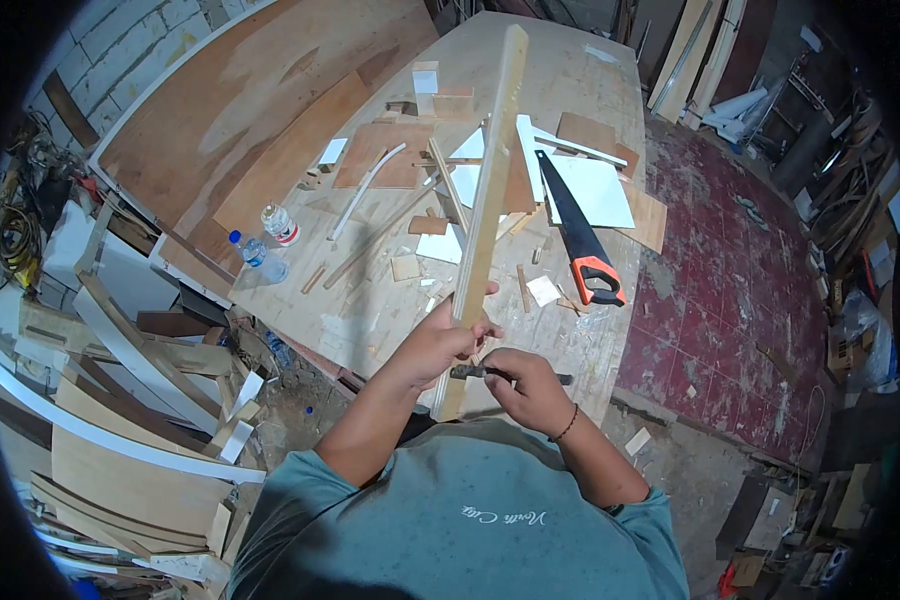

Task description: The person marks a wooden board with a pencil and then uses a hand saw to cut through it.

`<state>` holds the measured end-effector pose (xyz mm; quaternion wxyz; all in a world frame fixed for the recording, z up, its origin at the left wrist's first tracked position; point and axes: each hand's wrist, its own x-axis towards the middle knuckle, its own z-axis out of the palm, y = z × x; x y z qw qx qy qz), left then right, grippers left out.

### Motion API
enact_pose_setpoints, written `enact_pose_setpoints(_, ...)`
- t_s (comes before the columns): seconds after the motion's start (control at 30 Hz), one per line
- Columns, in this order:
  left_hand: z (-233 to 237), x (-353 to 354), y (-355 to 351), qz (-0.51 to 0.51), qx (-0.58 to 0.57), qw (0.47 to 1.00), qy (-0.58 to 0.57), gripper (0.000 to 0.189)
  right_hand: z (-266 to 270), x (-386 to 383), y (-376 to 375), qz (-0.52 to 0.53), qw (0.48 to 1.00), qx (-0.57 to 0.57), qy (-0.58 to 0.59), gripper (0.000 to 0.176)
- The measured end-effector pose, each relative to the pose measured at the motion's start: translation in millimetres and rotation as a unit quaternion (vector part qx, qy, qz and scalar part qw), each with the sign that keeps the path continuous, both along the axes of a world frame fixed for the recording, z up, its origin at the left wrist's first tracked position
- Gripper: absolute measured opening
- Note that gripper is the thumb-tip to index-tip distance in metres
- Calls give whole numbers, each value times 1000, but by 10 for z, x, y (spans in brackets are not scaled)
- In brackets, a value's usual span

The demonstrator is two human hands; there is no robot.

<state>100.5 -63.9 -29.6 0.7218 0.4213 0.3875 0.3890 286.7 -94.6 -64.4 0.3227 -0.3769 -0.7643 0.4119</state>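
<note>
1. The table (560, 48) is the largest thing here, and loose wood pieces lie over its middle.
2. The board (486, 215), long and narrow, rises from close to the person's shirt (470, 500) and slants up in front of the table. Both hands are at its near end.
3. The saw (573, 215) lies to the right on the scattered pieces, its orange handle towards the person (neither hand is near it).
4. The left hand (442, 340) wraps the board from the left, fingers bent round it with little gap. Whether it also pinches something small, I cannot tell.
5. The right hand (526, 388) is curled closed around a dark tool (477, 371), perhaps a hammer. The tool's left end overlaps the board just below the left hand; contact is unclear.
6. The step in hand appears to be close work with the tool at the board's near end. The next move, I judge, calls for a steady left hold, a firm tool grip and left fingers clear of the tool.
</note>
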Motion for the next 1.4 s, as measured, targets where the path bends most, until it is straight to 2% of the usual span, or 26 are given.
enact_pose_setpoints(0.03,14,1,-2,15,6,1000,26,75,53,-9,-34,-19,999,-17,-20,14)
enact_pose_setpoints(0.17,34,7,-47,45,29,999,11,72,130,-31,-27,-28,999,5,-31,14)
enact_pose_setpoints(0.23,19,-20,-33,31,47,998,11,72,164,-50,-19,0,1000,0,21,13)
enact_pose_setpoints(0.37,76,-62,-41,35,43,998,34,72,215,-133,-15,18,999,12,33,12)
enact_pose_setpoints(0.47,52,-84,-24,40,64,996,48,73,257,-222,-23,10,1000,24,-18,12)
enact_pose_setpoints(0.53,27,-123,10,39,91,995,32,73,304,-285,-26,-22,1000,8,-14,14)
enact_pose_setpoints(0.77,143,-249,100,29,65,997,-12,77,254,-473,75,-37,998,-59,-11,23)
enact_pose_setpoints(0.83,121,-315,148,38,80,995,-42,78,238,-537,94,-20,992,-114,40,25)
enact_pose_setpoints(1.0,145,-553,249,41,84,994,-52,79,331,-784,97,-80,993,-91,10,24)
enact_pose_setpoints(1.07,157,-637,270,46,77,995,-47,79,265,-887,140,-86,992,93,16,20)
enact_pose_setpoints(1.13,162,-703,298,66,92,992,-59,79,213,-959,182,-88,988,129,3,18)
enact_pose_setpoints(1.2,162,-759,320,77,93,990,-70,79,209,-1041,227,-119,962,242,-48,20)
enact_pose_setpoints(1.23,160,-782,329,88,94,988,-80,80,223,-1089,252,-118,962,242,-48,20)
enact_pose_setpoints(1.3,171,-814,341,104,87,986,-92,80,254,-1184,295,-152,937,314,-22,23)
enact_pose_setpoints(1.4,168,-858,350,133,80,980,-121,80,207,-1240,343,-128,934,332,-20,27)
